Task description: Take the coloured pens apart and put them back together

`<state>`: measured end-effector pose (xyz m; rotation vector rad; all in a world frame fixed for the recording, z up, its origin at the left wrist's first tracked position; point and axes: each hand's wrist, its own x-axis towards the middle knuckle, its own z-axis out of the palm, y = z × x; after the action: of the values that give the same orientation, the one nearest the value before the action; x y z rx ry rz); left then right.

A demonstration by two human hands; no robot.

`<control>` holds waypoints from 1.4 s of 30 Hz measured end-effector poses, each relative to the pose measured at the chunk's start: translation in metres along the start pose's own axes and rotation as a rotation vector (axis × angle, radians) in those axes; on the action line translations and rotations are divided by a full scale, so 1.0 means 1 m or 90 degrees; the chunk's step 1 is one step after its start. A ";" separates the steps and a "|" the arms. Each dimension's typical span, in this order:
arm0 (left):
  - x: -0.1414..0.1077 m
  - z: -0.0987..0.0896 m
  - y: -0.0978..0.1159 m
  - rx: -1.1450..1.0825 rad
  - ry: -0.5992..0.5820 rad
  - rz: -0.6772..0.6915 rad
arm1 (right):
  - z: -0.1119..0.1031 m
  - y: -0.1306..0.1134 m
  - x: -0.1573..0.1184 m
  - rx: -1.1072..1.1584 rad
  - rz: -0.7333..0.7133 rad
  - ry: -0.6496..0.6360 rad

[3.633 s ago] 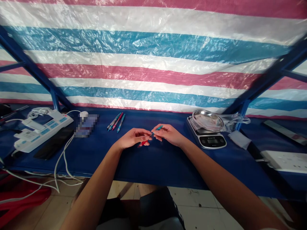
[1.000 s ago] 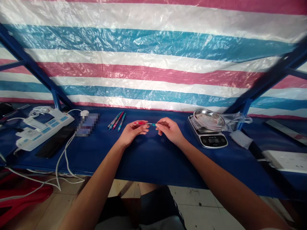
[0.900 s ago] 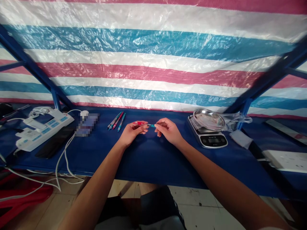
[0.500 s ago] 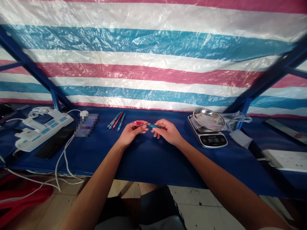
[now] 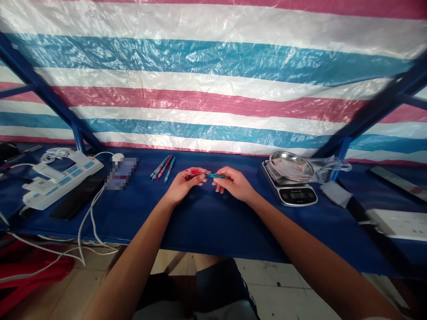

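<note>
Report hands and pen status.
Left hand pinching red end of slim red-and-teal pen. Right hand pinching its teal end. Three similar pens lying beyond left hand, on blue tabletop.

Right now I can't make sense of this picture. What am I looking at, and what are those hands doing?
There's no machine here. One camera, worn on a person's head, looks down at their own bare hands. The left hand pinches the red end of what looks like a red-and-teal pen, and the right hand pinches its teal end. On the blue table lie a few more pens and a scale with a steel dish on it.
</note>
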<state>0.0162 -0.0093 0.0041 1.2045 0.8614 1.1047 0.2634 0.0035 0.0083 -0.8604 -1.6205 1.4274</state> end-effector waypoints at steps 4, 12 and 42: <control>0.000 0.000 0.001 0.000 0.003 -0.003 | 0.001 0.002 0.001 0.008 0.039 -0.010; 0.001 -0.002 -0.003 0.006 0.025 -0.007 | 0.000 -0.002 0.000 -0.002 -0.002 0.020; -0.002 0.005 0.007 -0.003 0.017 -0.016 | -0.017 -0.004 0.007 0.284 0.096 0.141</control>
<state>0.0195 -0.0127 0.0116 1.1739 0.8911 1.1041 0.2750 0.0170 0.0139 -0.8514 -1.0334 1.6499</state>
